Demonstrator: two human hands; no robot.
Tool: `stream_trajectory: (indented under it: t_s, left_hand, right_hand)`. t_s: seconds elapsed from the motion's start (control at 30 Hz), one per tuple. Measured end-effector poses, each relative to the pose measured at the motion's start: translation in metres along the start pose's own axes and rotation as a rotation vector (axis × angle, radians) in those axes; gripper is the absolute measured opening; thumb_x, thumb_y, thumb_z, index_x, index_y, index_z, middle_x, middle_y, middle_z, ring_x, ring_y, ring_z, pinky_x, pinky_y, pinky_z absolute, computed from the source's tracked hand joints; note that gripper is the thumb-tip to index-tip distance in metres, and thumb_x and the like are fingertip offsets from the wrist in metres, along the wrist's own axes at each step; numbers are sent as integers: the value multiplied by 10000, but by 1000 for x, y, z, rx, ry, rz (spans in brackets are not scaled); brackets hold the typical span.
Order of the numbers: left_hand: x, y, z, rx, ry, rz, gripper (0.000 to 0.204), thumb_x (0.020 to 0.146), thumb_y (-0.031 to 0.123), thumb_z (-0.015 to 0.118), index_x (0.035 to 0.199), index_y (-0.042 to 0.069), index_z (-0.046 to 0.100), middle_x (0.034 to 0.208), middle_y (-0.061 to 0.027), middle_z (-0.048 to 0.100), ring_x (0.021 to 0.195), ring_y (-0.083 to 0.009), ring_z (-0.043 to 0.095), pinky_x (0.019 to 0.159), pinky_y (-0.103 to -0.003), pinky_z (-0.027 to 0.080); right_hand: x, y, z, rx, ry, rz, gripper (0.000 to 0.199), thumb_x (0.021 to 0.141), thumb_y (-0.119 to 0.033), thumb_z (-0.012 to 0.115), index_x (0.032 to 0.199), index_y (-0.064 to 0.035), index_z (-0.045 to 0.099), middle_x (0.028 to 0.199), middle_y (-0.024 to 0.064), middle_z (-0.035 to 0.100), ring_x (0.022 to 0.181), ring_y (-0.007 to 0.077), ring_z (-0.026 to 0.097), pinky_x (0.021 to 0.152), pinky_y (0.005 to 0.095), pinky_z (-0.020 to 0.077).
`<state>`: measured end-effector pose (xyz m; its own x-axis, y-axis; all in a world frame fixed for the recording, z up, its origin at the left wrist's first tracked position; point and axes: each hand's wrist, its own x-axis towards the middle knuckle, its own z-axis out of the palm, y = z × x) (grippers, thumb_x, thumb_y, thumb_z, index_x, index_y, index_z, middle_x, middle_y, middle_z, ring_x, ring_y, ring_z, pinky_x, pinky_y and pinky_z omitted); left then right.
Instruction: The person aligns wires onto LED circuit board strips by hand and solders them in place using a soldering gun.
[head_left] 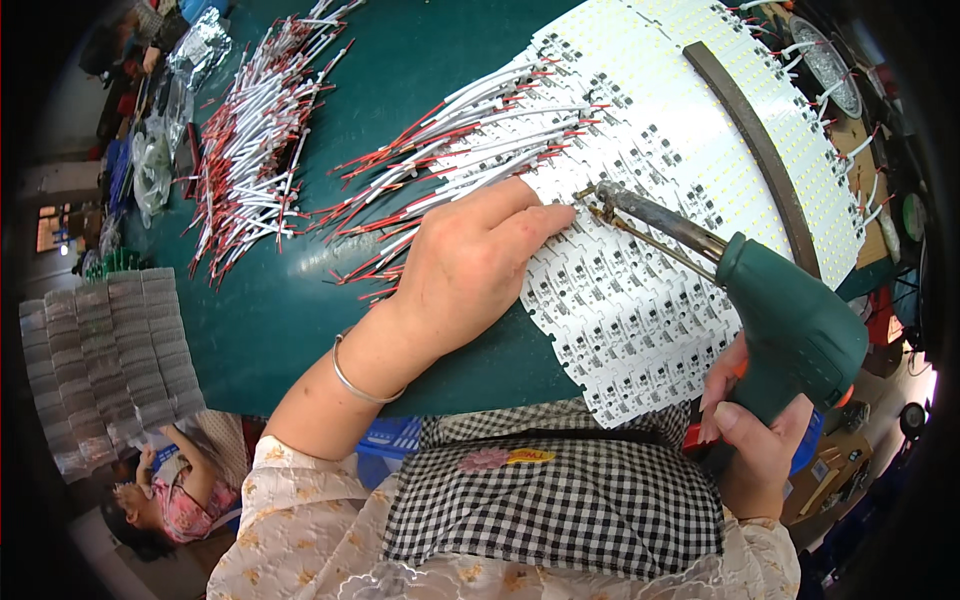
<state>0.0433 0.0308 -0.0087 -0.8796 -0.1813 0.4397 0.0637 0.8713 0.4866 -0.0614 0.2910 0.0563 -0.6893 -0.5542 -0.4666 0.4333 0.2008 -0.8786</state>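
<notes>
My right hand (758, 425) is wrapped round the grip of a green soldering gun (795, 320). The gun's dark metal tip points left, close to the fingertips of my left hand (475, 250). That left hand is closed in a pinch low over a sheet of white circuit boards (625, 300), and what its fingers hold is hidden. White and red wires (470, 135) lie in rows across the sheet's left part, their ends reaching out over the table. Some of these wires pass beneath my left hand.
A dark curved bar (755, 150) lies across the sheet. A heap of white and red wires (260, 140) sits on the green table (430, 35). Stacked grey packs (110, 350) stand at the left, with another person (185, 490) beyond. A metal dish (828, 70) is at far right.
</notes>
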Motion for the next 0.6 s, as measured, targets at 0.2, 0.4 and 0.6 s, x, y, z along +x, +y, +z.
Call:
stream_trajectory:
  t_s: [0.2, 0.4, 0.6]
  left_hand:
    - [2, 1, -3, -1, 8, 6, 288, 683, -98, 645, 927, 45, 698, 729, -81, 612, 609, -223, 607, 534, -307, 485]
    - [4, 2, -2, -15, -22, -12, 291, 681, -102, 634, 928, 42, 693, 729, -86, 608, 611, -229, 606, 534, -311, 487]
    - [3, 4, -5, 16, -34, -15, 300, 668, -103, 631, 922, 44, 692, 725, -81, 603, 603, -230, 601, 530, -316, 485]
  right_hand:
    - [2, -1, 0, -31, -60, -28, 650, 660, -54, 675, 1240, 102, 427, 1036, 161, 529, 568, 171, 550, 418, 246, 476]
    - [1, 4, -3, -77, -26, -36, 677, 668, -66, 690, 1254, 105, 397, 934, 173, 546, 518, 163, 539, 413, 235, 468]
    - [3, 3, -6, 44, 25, -271, 675, 684, -123, 727, 1194, 158, 386, 792, 159, 546, 436, 154, 513, 357, 251, 445]
